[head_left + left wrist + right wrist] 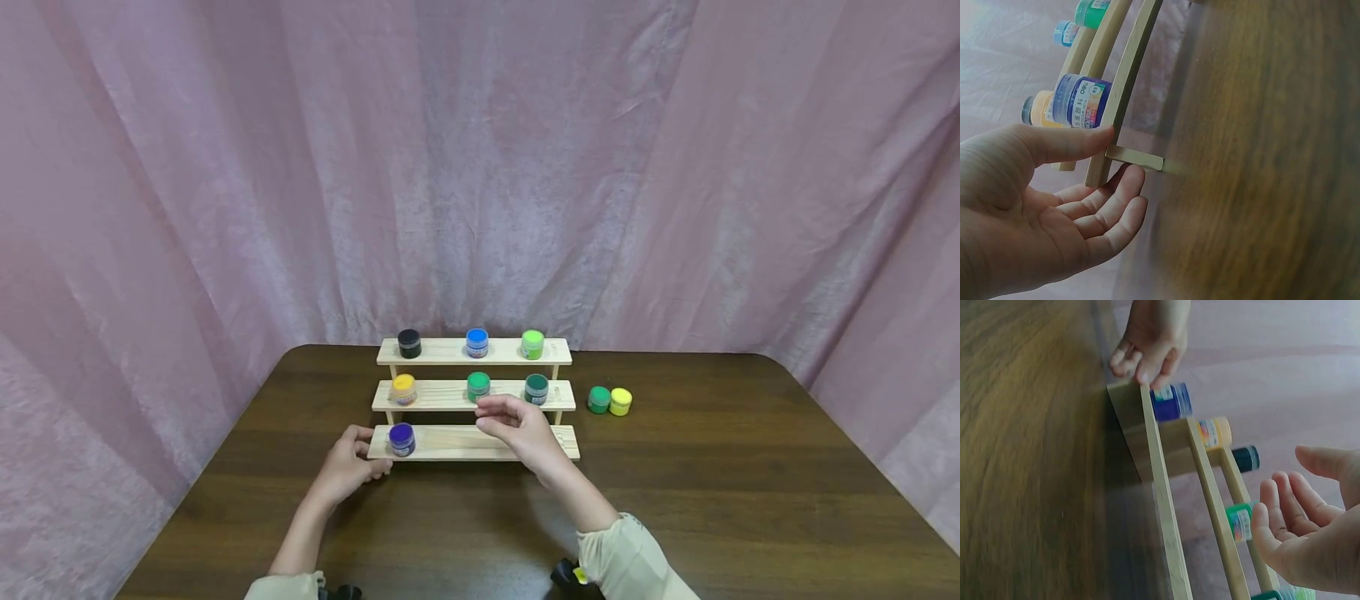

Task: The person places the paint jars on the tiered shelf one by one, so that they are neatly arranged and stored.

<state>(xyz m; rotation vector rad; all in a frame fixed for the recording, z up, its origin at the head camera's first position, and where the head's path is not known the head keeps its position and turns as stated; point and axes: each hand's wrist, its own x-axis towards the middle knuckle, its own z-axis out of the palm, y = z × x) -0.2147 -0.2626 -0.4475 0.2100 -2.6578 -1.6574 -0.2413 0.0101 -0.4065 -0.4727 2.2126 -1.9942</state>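
Observation:
A three-step wooden rack (457, 443) holds small paint jars. My left hand (347, 468) grips the left end of its lowest step, thumb at the front edge and fingers around the end, as the left wrist view shows (1066, 200). Close to that hand, a purple jar (402, 439) stands on the same step. My right hand (523, 429) hovers over the rack, fingers loosely bent and nothing between them. Just beyond its fingertips is a green jar (478, 384) on the middle step. A yellow-orange jar (403, 389) and a dark green jar (536, 388) flank it.
On the top step stand a black jar (409, 343), a blue jar (477, 342) and a light green jar (532, 344). Right of the rack, another green jar (599, 400) and a yellow jar (620, 402) sit together on the brown table (712, 467). Pink curtains (525, 167) hang behind.

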